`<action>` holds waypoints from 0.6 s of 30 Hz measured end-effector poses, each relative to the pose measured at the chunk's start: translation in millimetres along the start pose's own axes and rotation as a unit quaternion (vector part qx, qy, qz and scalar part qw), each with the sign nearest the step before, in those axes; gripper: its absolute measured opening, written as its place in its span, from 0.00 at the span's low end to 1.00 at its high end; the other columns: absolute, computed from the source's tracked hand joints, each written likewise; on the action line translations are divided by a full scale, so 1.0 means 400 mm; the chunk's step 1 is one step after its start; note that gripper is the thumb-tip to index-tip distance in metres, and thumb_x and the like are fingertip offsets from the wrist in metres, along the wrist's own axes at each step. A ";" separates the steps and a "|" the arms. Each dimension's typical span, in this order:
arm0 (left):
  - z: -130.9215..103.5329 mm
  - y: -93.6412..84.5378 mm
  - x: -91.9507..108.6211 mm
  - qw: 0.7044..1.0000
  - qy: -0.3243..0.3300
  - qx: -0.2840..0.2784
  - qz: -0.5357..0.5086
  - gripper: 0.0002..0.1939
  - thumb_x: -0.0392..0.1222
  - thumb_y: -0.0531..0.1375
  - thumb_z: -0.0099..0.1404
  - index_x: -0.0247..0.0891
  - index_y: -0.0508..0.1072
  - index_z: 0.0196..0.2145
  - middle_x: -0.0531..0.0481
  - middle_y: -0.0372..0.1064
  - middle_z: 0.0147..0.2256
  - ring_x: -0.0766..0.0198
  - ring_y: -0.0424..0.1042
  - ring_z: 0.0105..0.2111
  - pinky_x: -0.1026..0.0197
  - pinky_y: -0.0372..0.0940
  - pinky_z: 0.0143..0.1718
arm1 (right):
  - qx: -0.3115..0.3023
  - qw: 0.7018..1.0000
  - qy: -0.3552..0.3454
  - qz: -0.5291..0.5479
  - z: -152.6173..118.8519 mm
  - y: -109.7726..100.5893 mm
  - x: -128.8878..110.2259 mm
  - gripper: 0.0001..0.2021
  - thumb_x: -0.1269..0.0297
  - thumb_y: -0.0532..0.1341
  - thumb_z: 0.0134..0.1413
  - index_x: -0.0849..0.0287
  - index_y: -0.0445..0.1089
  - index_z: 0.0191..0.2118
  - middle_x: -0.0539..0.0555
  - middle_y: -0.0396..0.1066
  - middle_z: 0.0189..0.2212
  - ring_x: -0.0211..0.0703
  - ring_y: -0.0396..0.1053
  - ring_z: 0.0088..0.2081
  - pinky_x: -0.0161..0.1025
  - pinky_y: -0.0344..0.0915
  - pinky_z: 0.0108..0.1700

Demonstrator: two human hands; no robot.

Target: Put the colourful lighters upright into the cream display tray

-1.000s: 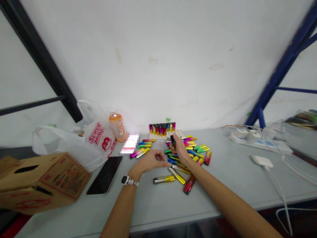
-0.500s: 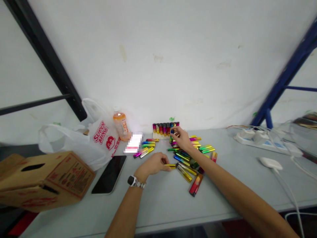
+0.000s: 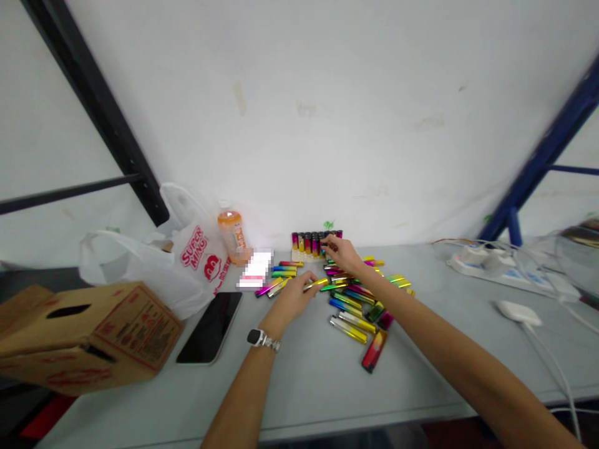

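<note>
Pinch high, seat straight

The person's right hand (image 3: 347, 254) reaches to the right end of a pale holder (image 3: 299, 256), where a close-packed group of upright lighters (image 3: 307, 241) stands against the wall side of the table (image 3: 318, 390). Its thumb and fingertips are drawn nearly together; whether a lighter sits between them cannot be told, since the fingers cover the spot. The left hand (image 3: 292, 298) has its thumb and fingers closed around a yellow-and-silver lighter (image 3: 319, 284), which lies almost level, its yellow end poking out to the right. Loose lighters (image 3: 349, 329) spread beneath and beside the right forearm.

For good seating, the right fingertips would best keep to a lighter's top, hold it plumb, and press gently without nudging its neighbours. A low forearm could sweep the loose pile, so lifting the elbow seems wise.
</note>
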State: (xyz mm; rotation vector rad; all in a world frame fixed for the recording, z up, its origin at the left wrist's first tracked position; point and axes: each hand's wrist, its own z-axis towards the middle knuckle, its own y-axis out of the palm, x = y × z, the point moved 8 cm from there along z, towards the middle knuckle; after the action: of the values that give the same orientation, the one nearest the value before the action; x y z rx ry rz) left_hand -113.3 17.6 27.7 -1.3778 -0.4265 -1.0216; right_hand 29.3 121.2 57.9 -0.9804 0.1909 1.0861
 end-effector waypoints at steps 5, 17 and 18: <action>0.015 -0.019 -0.007 0.996 0.030 0.076 -0.031 0.13 0.47 0.54 0.68 0.39 0.74 0.40 0.48 0.76 0.36 0.59 0.75 0.37 0.59 0.66 0.40 | -0.011 0.990 -0.036 -0.137 0.004 0.001 -0.013 0.13 0.65 0.56 0.63 0.59 0.75 0.49 0.58 0.67 0.40 0.45 0.67 0.40 0.42 0.63 0.47; 0.032 -0.045 -0.038 0.975 0.006 0.168 -0.148 0.16 0.39 0.66 0.57 0.35 0.73 0.43 0.45 0.76 0.39 0.62 0.74 0.34 0.59 0.69 0.38 | 0.018 0.992 0.038 -0.121 -0.091 -0.035 -0.066 0.25 0.54 0.53 0.66 0.57 0.62 0.64 0.61 0.63 0.47 0.51 0.65 0.49 0.48 0.61 0.54; 0.031 -0.045 -0.035 0.971 0.009 0.177 -0.160 0.18 0.39 0.67 0.55 0.35 0.72 0.44 0.45 0.76 0.38 0.61 0.75 0.34 0.59 0.68 0.37 | 0.024 0.996 0.047 -0.072 -0.105 -0.037 -0.081 0.22 0.52 0.51 0.67 0.57 0.67 0.59 0.60 0.65 0.46 0.50 0.65 0.49 0.47 0.60 0.54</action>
State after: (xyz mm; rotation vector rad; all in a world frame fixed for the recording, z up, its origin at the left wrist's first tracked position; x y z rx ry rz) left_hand -131.2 36.4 30.0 -0.9973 -0.7958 -1.1527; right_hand 38.6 66.8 60.2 -0.9879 0.2184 0.9011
